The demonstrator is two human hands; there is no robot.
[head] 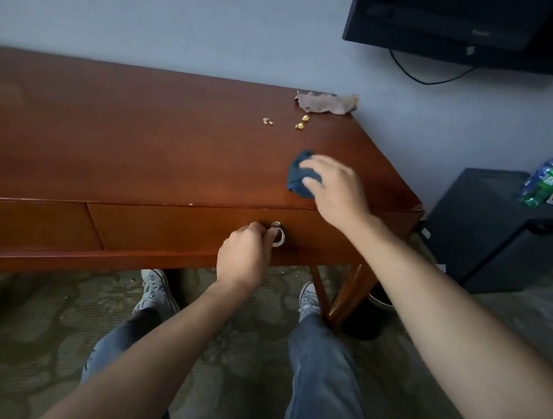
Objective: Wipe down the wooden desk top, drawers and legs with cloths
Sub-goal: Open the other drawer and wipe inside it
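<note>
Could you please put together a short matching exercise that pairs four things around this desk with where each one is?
Things:
1. blue cloth
2. brown cloth
3. ring pull
4. bottles

Places:
A. on the dark cabinet beside the desk
B. at the desk top's far right corner
C. under the right hand
D. on the drawer front, pinched by the left hand

Pairs: 1-C, 2-B, 3-D, 4-A

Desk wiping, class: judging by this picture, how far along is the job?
Done: nothing clearly. In hand: right hand rests on the blue cloth on the desk top; left hand grips the drawer ring. Left: crumbs, drawer, legs.
</note>
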